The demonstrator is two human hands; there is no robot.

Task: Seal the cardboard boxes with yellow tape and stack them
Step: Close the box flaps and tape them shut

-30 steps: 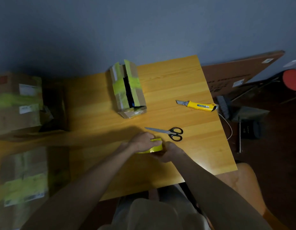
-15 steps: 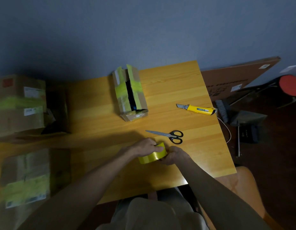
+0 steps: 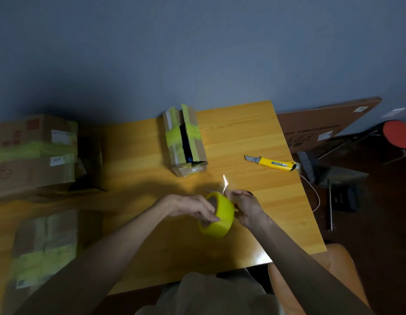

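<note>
Here, left hand (image 3: 193, 208): grips the yellow tape roll (image 3: 220, 218) from its left side, fingers curled over the rim and into the core.
Right hand (image 3: 246, 206): fingers drawn narrow in a pinch just right of the roll, on the loose end of the tape.
Tape strip (image 3: 224, 184): a short glinting length stands up above the right hand; where it leaves the roll cannot be told.
Tape roll's place: held on edge and tilted between the two hands, above the near middle of the surface (image 3: 243, 137), its open core turned toward the left hand.
Small cardboard box (image 3: 174, 142): lies on the surface beyond the hands, near the wall. Its top flaps stand apart with a dark gap between them, and bands of yellow tape cross both flaps.
Utility knife (image 3: 275, 164): yellow, blade out and pointing left, on the right part of the surface close to its edge, well apart from the hands.
Stacked boxes (image 3: 33, 153): at the far left, blurred, one on another, with a yellow band across them.
Near-left box (image 3: 45, 244): blurred, with yellow tape across its top.
Surface: orange-toned wood, set against a grey-blue wall.
Beside the surface, right: a flat cardboard panel (image 3: 322, 123) leans on the wall; a red stool (image 3: 397, 137), a brush (image 3: 306, 164) and a dustpan (image 3: 340, 176) are on the floor.
</note>
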